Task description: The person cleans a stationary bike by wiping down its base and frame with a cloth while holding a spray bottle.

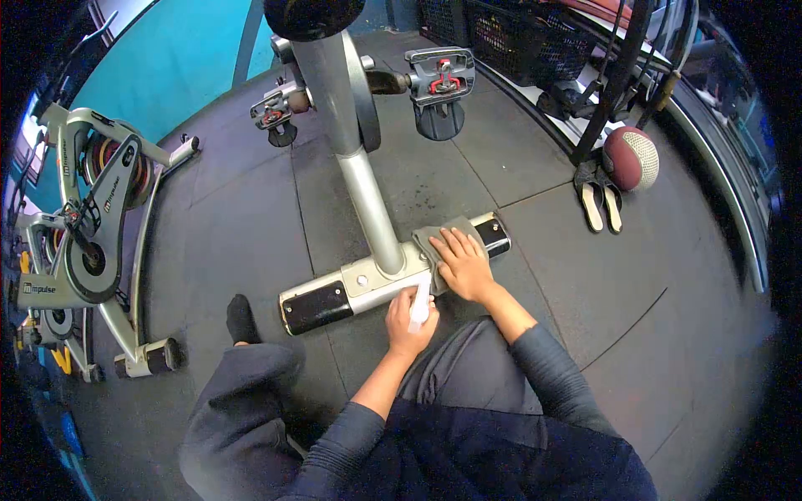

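My left hand (411,321) is closed around a small white bottle (420,302), held just in front of the base bar of an exercise bike. A grey cloth (428,242) is draped over the silver base bar (383,288), right of the bike's upright post (368,200). My right hand (464,265) grips the cloth against the bar, its fingers laid over the top and its thumb toward the post. The palm hides part of the cloth. Black end caps (317,310) cover both ends of the bar.
Bike pedals (443,79) jut out above the bar. Another exercise bike (100,217) stands at left. To the right are black shoes (598,197), a maroon-and-cream ball (631,159) and a rack post (616,83). Black crates (526,42) sit at the back. Dark mats (568,275) cover the floor.
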Tool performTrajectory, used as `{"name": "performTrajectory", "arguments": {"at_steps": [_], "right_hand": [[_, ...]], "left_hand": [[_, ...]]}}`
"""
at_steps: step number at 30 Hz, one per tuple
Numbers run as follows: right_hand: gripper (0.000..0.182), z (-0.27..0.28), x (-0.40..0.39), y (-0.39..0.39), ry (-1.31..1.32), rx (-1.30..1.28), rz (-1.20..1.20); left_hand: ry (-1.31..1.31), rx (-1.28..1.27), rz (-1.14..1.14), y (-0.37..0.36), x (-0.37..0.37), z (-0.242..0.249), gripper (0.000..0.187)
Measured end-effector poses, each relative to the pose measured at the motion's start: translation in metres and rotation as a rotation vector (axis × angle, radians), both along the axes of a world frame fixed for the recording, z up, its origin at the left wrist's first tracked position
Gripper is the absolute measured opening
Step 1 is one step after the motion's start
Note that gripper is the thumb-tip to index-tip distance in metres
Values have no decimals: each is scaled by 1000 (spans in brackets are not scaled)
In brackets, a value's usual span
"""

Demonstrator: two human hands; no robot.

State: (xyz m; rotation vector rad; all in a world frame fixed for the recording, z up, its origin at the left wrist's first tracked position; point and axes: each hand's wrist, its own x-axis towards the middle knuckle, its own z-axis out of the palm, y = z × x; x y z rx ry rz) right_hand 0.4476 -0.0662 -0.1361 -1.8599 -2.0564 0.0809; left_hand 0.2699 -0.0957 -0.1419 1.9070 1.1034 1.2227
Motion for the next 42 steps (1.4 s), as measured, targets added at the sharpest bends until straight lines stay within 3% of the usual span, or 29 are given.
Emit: {"name": "performTrajectory", "arguments": {"at_steps": [8,10,12,15,22,26,28,30,32,37,42], "right_hand": [[45,-3,-1,28,-4,116,-43],[42,6,0,47,-30,-133,-79],[44,11,-1,65,-56,-127,-96],[56,20,-1,88,-36,-471,-182],[57,25,-3,111,19,-637,-255],[54,21,-7,94,-22,-577,-251],[50,7,-10,75,-42,-176,-236],[44,-2,-7,61,-67,-171,-205],[45,-10,-3,38,-21,53,-90],[59,-4,12,-23,-110,-59,-25],[55,-7,17,-6,-59,3,-87]], "left_hand": [[4,-42,-2,-1,1,6,30],[-7,-28,10,-1,1,5,29],[0,-42,7,-3,1,6,29],[32,-23,11,-1,1,8,29],[2,-31,11,1,1,2,29],[20,-14,13,-1,1,3,28],[22,-13,17,-1,1,5,28],[38,0,22,-1,1,4,28],[44,-2,14,-1,-2,7,28],[20,2,16,-1,1,5,27],[86,38,-10,-1,-1,10,28]]}}
